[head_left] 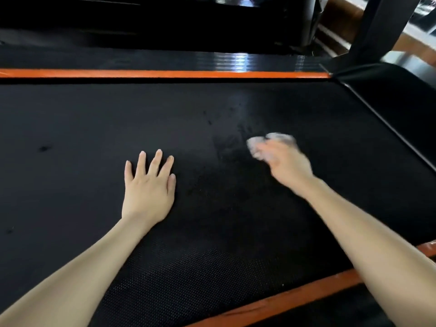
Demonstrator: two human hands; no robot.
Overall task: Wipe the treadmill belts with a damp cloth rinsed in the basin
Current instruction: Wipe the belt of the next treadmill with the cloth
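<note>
**Position of parts, left to right**

1. The treadmill belt [70, 119] fills the frame. Its long axis runs from the left edge to the right edge, parallel to the far orange rail [165, 73] and the near orange rail [283, 300].
2. Small dark spots [43, 148] sit on the belt at middle left, well apart from both hands.
3. The left hand [148, 187] lies palm down on the belt at centre left. Its fingers [141, 161] are straight and spread. They hold nothing and appear to serve as a brace.
4. Damp smears [226, 142] mark the belt at centre, between the two hands.
5. The right hand [287, 164] is at centre right. Its fingers are curled round a bunched pale cloth [278, 138], which shows just beyond the knuckles, on or just above the belt. Hand and cloth are blurred, so contact cannot be confirmed.
6. A black hood [389, 95] closes the belt at the right, and a dark post [382, 27] rises at upper right.

**Governing relation**

The cloth is already in the right hand. The unwetted belt lies mainly to its left, along the long axis. The next stroke probably runs leftward across the smears, toward the left hand, which may have to lift clear.

**Containers**

No basin is in view, so its contents cannot be stated.
</note>
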